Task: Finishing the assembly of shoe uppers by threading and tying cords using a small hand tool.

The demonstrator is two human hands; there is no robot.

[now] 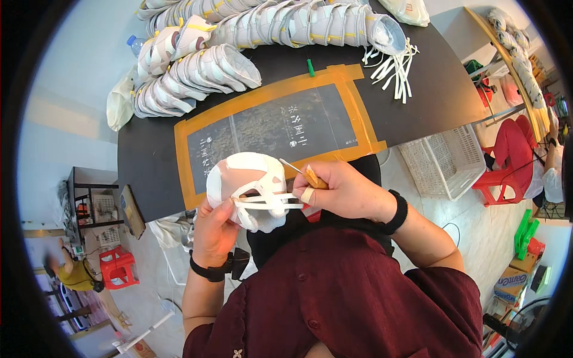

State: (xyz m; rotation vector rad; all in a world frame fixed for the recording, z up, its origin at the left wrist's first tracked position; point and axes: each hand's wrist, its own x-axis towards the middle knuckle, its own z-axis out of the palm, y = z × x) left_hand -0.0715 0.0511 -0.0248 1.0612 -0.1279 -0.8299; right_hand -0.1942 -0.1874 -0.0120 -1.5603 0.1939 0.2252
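Note:
In front of my body I hold a white and beige shoe upper (239,173), its opening facing up. My left hand (215,235) is closed on its lower left side, the thumb on the near edge. My right hand (349,191) is closed round an awl (315,178) with a wooden handle; its thin metal shaft points up and left towards the upper's right edge. White flat straps (268,206) run across the upper's front to the fingers of my right hand. Whether those fingers also pinch the strap ends is hard to make out.
Nested rows of shoe uppers (292,27) lie along the dark table's (441,83) far side, with loose white strips (394,71) at right. Orange tape (185,161) frames a dark sheet; a green tool (310,67) lies beyond. A white plastic crate (444,164) stands right.

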